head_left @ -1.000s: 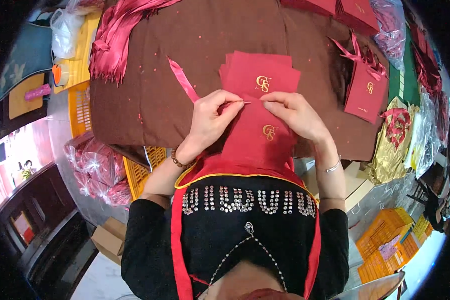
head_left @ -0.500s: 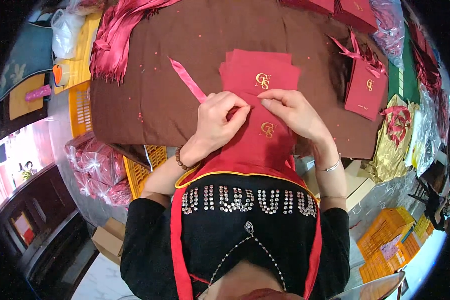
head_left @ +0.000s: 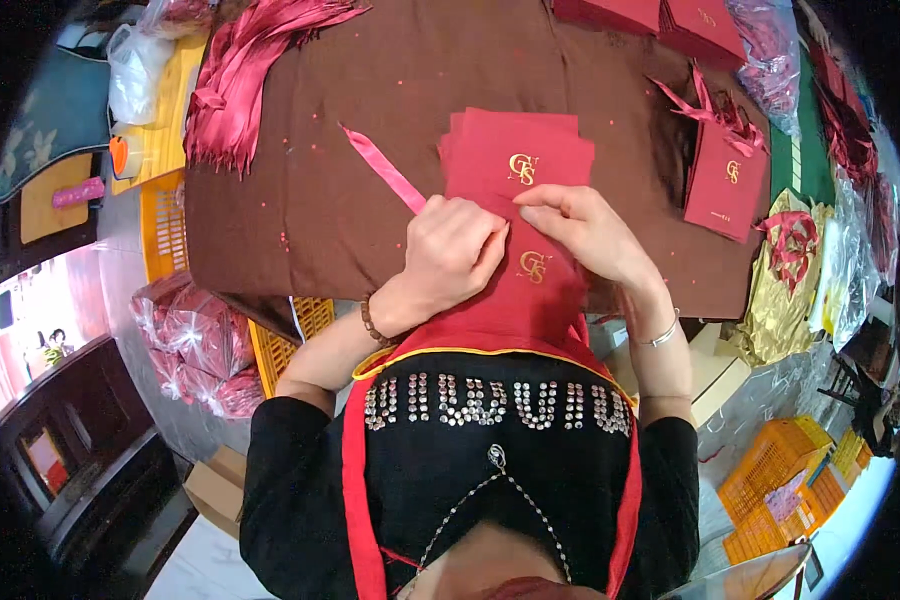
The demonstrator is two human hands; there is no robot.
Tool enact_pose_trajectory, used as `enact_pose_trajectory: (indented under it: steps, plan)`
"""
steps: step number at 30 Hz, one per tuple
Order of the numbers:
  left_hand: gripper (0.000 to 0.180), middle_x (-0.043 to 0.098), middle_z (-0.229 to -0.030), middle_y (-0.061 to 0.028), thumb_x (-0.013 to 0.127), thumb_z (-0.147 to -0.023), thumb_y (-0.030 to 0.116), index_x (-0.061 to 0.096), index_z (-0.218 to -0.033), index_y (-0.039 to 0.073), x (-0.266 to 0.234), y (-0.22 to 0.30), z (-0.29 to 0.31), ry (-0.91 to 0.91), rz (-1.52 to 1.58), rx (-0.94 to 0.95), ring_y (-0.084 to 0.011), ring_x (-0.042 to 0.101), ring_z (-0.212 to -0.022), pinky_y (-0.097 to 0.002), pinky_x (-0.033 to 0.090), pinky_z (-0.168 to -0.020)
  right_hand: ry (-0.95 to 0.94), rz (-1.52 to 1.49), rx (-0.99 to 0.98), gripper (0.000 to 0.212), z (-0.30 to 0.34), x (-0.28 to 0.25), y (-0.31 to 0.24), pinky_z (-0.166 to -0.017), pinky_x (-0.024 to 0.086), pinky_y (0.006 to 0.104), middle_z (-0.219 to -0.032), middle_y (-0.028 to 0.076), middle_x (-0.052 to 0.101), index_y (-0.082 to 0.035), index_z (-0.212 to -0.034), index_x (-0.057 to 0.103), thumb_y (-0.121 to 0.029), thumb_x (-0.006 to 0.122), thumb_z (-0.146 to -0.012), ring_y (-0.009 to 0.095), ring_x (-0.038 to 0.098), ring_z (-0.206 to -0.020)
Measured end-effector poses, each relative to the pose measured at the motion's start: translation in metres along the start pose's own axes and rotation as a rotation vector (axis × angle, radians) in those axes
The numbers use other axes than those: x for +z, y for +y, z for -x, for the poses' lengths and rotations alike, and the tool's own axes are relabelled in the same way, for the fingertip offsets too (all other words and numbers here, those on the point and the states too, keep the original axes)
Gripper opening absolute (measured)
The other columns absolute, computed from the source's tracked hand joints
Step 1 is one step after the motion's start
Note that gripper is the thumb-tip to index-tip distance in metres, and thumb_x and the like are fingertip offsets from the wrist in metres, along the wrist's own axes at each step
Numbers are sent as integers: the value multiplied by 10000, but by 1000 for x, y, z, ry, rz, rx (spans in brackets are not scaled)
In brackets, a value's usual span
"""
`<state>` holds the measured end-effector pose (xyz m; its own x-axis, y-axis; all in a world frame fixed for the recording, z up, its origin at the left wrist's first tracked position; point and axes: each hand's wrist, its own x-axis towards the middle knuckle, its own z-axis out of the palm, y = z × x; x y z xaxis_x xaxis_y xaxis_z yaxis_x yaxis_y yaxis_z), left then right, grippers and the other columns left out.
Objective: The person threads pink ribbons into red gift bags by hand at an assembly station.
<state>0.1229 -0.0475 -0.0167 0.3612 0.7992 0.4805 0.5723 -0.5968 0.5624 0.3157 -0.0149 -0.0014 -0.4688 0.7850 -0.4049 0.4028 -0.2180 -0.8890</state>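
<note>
In front of me lies a flat red paper gift bag (head_left: 528,285) with a gold emblem, its lower end close to my red apron. It overlaps a small stack of matching red bags (head_left: 555,155). My left hand (head_left: 450,250) is closed at the bag's upper left edge, gripping a pink satin ribbon (head_left: 382,165) whose loose tail sticks out toward the far left. Thumb and forefinger of my right hand (head_left: 590,225) pinch the bag's upper edge, a little right of the left fingertips. Whatever passes between the fingertips is too small to make out.
Loose pink ribbons (head_left: 235,90) are heaped at the table's far left. Red bags with ribbon handles (head_left: 725,180) lie to the right, and more stacked bags (head_left: 700,30) at the far right. An orange crate (head_left: 165,220) stands beside the brown cloth-covered table (head_left: 350,60).
My left hand has rolled over, its back now turned more upward, and shifted slightly right. The right hand keeps its pinch at almost the same spot.
</note>
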Motion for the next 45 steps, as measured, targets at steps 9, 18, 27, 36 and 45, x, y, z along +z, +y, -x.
enact_pose_trajectory:
  steps: [9, 18, 27, 36, 45]
  plan:
    - [82, 598, -668, -64, 670, -747, 64, 593, -728, 45, 1, -3, 1, -18, 137, -192, -225, 556, -586, -326, 409, -557, -16, -116, -7, 289, -1, 2, 9, -736, 462, 272, -864, 83, 658, 47, -1044, 608, -183, 547, -880, 108, 576, -814]
    - [66, 594, -669, -65, 669, -742, 62, 605, -742, 45, -2, -11, 4, -113, 188, -125, -233, 551, -583, -333, 393, -557, -42, -79, -22, 258, 3, 4, 8, -764, 419, 205, -923, -5, 591, 40, -1085, 584, -142, 519, -914, 49, 500, -856]
    - [86, 610, -745, -86, 651, -802, 83, 650, -881, 48, -8, -7, 15, -81, 251, -276, -221, 578, -660, -306, 438, -622, -44, -238, 14, 265, 8, 1, 7, -815, 430, 231, -951, 15, 614, 36, -1092, 586, -139, 516, -905, 78, 533, -897]
    - [112, 563, -688, -75, 688, -758, 89, 659, -863, 64, -8, -6, 13, -74, 103, -123, -231, 534, -616, -322, 400, -587, -41, -191, 37, 258, 7, 4, 8, -764, 404, 184, -918, -31, 566, 34, -1096, 579, -132, 529, -905, 34, 486, -850]
    - [87, 565, -679, -56, 667, -740, 90, 583, -735, 71, 2, -2, 4, -32, 50, -87, -232, 554, -640, -342, 377, -565, -31, -242, -13, 269, 7, 9, 12, -777, 439, 234, -903, 34, 630, 48, -1063, 591, -151, 524, -895, 80, 539, -853]
